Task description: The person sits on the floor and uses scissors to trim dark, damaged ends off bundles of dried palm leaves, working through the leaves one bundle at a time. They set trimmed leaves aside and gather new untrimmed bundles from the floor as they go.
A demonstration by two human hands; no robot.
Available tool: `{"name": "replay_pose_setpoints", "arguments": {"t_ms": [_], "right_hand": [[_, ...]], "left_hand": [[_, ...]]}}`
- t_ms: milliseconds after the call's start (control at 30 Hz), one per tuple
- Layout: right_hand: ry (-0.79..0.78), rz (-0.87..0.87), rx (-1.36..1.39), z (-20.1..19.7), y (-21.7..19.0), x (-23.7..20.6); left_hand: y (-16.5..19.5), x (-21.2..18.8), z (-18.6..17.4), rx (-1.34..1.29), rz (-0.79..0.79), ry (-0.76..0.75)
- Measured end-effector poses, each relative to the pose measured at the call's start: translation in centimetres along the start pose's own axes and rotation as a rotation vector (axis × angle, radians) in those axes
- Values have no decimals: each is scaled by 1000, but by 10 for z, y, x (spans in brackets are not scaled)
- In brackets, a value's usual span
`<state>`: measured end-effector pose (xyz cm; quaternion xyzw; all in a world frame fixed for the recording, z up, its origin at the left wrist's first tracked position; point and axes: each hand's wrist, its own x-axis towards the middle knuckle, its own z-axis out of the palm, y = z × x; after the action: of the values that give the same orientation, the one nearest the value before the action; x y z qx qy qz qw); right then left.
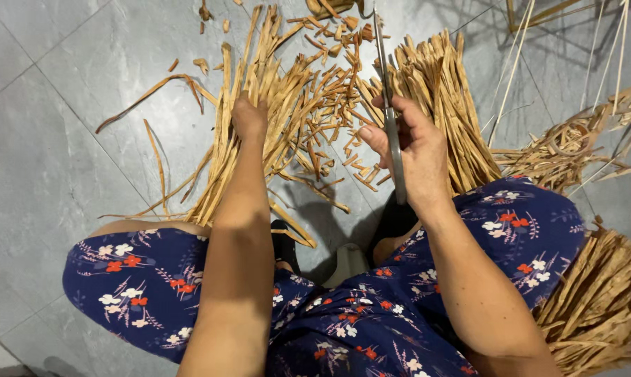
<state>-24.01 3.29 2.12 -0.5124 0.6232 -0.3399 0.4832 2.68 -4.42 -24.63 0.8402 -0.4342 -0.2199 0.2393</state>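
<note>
My left hand (249, 117) reaches down onto a long bundle of tan flat strips (240, 84) lying on the grey tiled floor, its fingers closed around some of them. My right hand (412, 150) holds a long thin metal blade (389, 112) upright, its handle end running down past my palm. Short cut pieces of strip (329, 91) are scattered between the two hands.
A second stack of strips (441, 98) lies behind my right hand. More bundles sit at the right edge (595, 293) and a tangle of curled strips (574, 146) at the far right. My knees in dark blue flowered cloth (141, 279) fill the foreground.
</note>
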Motion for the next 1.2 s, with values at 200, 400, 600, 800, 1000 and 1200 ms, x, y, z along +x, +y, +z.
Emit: {"name": "replay_pose_setpoints", "arguments": {"t_ms": [200, 400, 600, 800, 1000, 1200], "right_hand": [[3, -17, -296, -6, 8, -1], [-13, -23, -517, -10, 13, -15], [19, -123, -410, -14, 12, -37], [30, -272, -314, -17, 10, -58], [28, -405, -258, -16, 8, -74], [59, -369, -315, -13, 6, -82]], "left_hand": [[46, -17, -18, -519, 95, 89], [94, -79, -60, -602, 249, 118], [109, -132, -88, -829, 310, -58], [109, -168, -107, -1160, 393, -354], [115, -194, -129, -1165, 241, -505], [117, -205, -129, -1196, 273, -520]]}}
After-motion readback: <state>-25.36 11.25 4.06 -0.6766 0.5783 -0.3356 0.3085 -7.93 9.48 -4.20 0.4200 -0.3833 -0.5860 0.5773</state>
